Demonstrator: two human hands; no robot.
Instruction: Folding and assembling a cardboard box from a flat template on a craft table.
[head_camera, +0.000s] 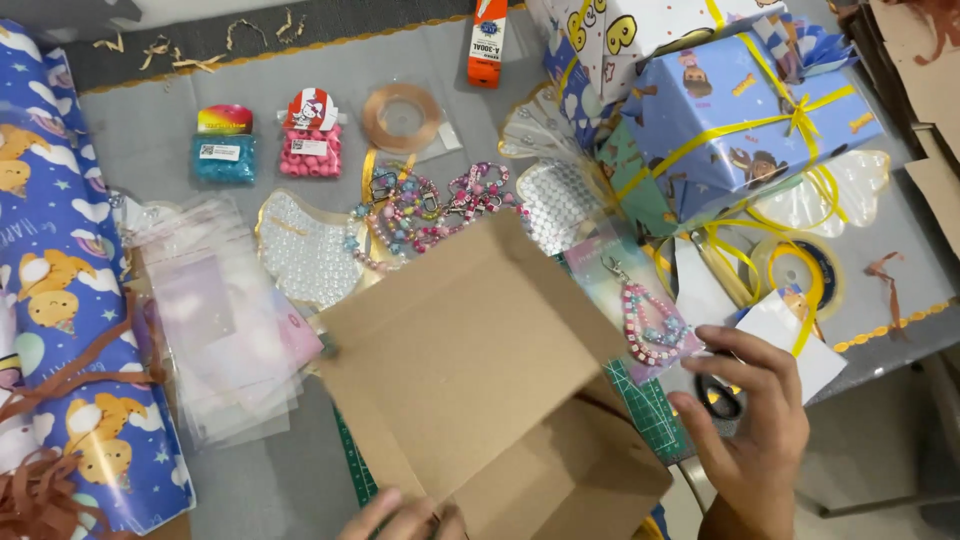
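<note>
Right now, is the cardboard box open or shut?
Open. The cardboard box has its big flap raised, showing the hollow beneath; the left hand holds its near edge. Whether anything lies inside, cannot tell.

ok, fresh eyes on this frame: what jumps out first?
The open brown cardboard box at centre bottom, its near edge touched by the left hand. Just right of it, the right hand holds a bagged beaded keychain. At upper right sits a blue gift box tied with yellow ribbon.

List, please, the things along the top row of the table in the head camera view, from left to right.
Bag of blue beads → bag of pink beads → spool of clear cord → orange glue bottle → blue gift box with yellow ribbon.
</note>
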